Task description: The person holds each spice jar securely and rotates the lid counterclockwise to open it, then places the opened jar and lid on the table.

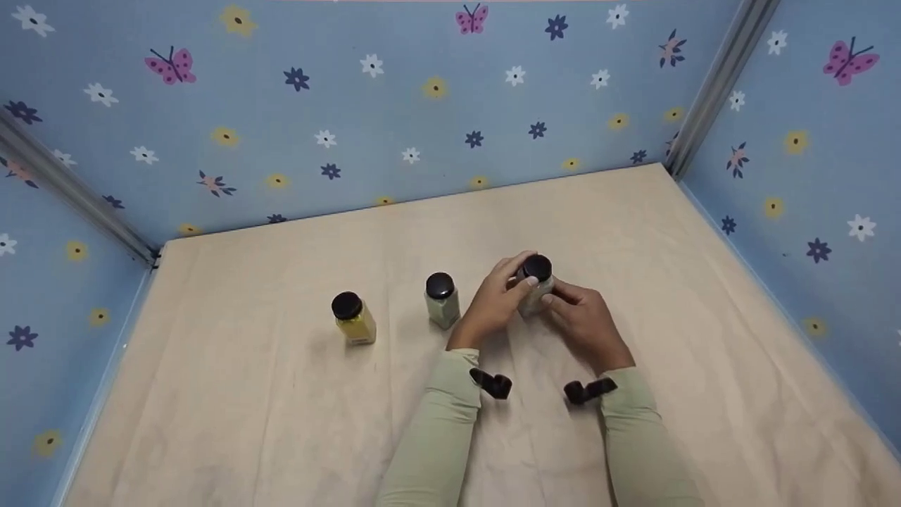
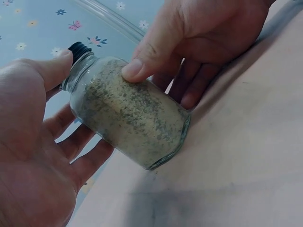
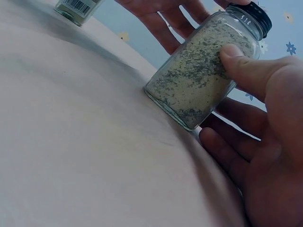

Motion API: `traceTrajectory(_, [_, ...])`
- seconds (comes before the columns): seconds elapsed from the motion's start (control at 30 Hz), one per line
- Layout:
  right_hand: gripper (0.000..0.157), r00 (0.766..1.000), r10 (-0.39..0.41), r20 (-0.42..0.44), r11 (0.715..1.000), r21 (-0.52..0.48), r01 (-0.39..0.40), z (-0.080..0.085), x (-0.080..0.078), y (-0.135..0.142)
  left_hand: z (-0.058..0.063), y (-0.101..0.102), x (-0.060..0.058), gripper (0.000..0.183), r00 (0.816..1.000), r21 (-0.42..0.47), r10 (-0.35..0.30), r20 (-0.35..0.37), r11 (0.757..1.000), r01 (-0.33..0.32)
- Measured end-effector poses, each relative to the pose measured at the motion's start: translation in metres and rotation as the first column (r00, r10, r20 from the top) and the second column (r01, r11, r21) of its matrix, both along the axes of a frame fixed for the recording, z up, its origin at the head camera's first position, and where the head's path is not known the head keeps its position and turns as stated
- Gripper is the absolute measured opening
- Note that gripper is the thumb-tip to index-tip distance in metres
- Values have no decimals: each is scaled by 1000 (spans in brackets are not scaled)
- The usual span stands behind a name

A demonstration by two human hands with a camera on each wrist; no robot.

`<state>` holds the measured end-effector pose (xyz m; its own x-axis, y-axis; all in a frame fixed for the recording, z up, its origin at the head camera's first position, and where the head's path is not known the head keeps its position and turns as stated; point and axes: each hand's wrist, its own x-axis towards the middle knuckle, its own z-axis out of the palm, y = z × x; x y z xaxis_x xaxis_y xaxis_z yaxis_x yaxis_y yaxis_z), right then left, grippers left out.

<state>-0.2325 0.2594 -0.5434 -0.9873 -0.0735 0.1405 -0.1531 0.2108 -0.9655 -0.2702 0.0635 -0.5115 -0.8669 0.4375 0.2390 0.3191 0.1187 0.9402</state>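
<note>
I see a black-capped glass jar [image 3: 194, 75], flecked beige inside.
Left hand [image 1: 494, 301] clasps its top, right hand [image 1: 588, 322] its body; left of them, green-filled jar [image 1: 443, 311], yellow-filled jar [image 1: 357, 327].

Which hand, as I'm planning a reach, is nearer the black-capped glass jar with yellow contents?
Left. In the head view, the left hand is right of the yellow jar, past the black-capped green glass jar; the right hand is farther right.
</note>
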Motion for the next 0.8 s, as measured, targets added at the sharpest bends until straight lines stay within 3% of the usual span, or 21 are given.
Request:
traceTrajectory(0.3, [34, 993, -32, -112, 998, -59, 25, 1, -1, -6, 2, 0, 2, 48, 997, -41, 62, -55, 997, -64])
traceTrajectory(0.53, [33, 990, -102, -95, 995, -35, 99, 2, 0, -11, 2, 4, 4, 48, 983, -65, 133, -123, 988, -142])
traceTrajectory(0.8, [37, 983, -168, -80, 986, 1, 168, -3, 10, -11, -1, 10, 10, 46, 979, -61, 164, -121, 983, -172])
